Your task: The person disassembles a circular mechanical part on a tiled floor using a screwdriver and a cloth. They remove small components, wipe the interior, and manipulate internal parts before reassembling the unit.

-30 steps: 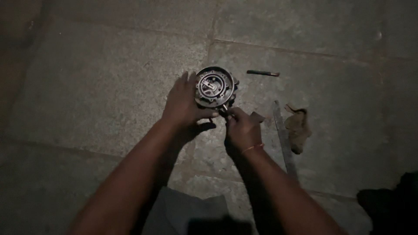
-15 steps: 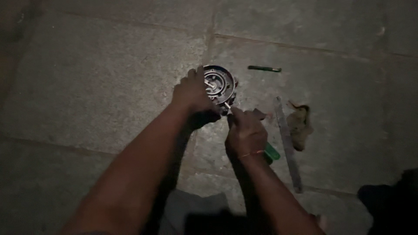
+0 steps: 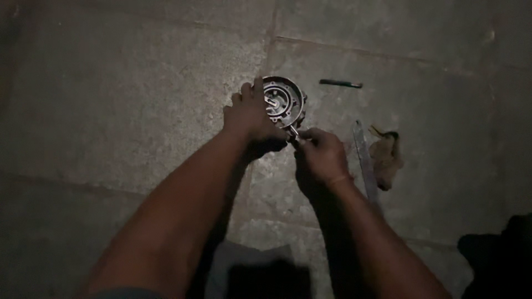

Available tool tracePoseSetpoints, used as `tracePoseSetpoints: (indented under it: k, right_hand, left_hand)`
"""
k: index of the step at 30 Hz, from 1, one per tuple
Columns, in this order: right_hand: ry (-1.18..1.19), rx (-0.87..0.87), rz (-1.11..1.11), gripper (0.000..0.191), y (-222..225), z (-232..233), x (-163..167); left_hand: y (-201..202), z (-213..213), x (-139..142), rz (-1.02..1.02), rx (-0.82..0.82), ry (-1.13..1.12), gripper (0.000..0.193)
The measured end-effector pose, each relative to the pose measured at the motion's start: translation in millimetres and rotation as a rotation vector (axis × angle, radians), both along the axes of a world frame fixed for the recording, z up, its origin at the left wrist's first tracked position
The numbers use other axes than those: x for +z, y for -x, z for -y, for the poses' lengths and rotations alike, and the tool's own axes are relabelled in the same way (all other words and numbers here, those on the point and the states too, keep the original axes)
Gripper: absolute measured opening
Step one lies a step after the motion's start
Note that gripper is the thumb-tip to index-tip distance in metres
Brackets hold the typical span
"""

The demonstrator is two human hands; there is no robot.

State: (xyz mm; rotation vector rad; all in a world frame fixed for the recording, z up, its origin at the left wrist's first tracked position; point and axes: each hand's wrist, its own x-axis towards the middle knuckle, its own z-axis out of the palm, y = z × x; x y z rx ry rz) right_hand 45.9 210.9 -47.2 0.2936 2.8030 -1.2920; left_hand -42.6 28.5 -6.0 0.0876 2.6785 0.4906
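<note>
Two hands work on the stone floor (image 3: pixel 138 99): the left hand (image 3: pixel 252 116) clasps a round metal housing (image 3: pixel 284 101), the right hand (image 3: pixel 321 152) pinches a thin tool (image 3: pixel 293 132) at its rim.

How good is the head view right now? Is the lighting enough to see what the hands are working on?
Head view: dim overall, with light pooled on the round metal part and the stone floor around it. The left hand and right hand are readable. The thin tool at the part's rim is small and unclear. Bottom corners fall into black shadow.

Left hand (image 3: pixel 252 113) on round metal housing (image 3: pixel 284 101), right hand (image 3: pixel 322 156) pinching a thin tool (image 3: pixel 294 132) beside it.
</note>
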Motion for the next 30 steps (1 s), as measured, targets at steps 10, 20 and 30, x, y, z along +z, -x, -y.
tracePoseSetpoints:
  k: [10, 20, 30]
  right_hand:
    - [-0.282, 0.110, -0.228, 0.016, -14.4, 8.9, 15.5]
    - [-0.095, -0.178, -0.204, 0.022, -28.4, 28.5, -11.2]
    - [-0.434, 0.044, -0.466, 0.025, -17.7, 29.6, 3.7]
  left_hand:
    - [-2.4, 7.3, 9.4, -0.011, -0.031, -0.020, 0.160]
    - [4.2, 8.6, 5.9, 0.021, -0.028, -0.019, 0.162]
    - [5.9, 9.2, 3.4, 0.034, -0.052, 0.016, 0.163]
